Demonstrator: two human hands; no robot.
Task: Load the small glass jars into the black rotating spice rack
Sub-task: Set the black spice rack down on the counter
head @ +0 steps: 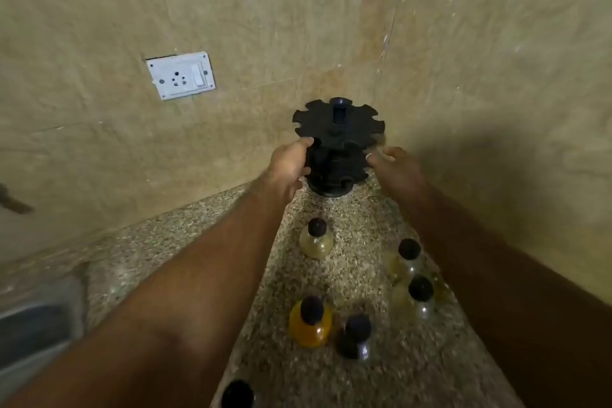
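Note:
The black rotating spice rack (338, 129) stands in the corner of the speckled counter (357, 225), its notched tiers holding no jars. My left hand (288, 166) grips the rack's left side, thumb on the upper tier. My right hand (394, 167) touches the lower tier's right edge with its fingertips. Several small glass jars with black caps stand on the counter between my forearms: a pale yellow one (316, 240), an orange one (310, 321), a dark one (353, 336) and two clear ones (405, 258) (418, 298).
Beige tiled walls meet right behind the rack. A white switch and socket plate (180, 75) is on the left wall. A steel sink (29, 328) lies at the lower left. Another black cap (237, 394) shows at the bottom edge.

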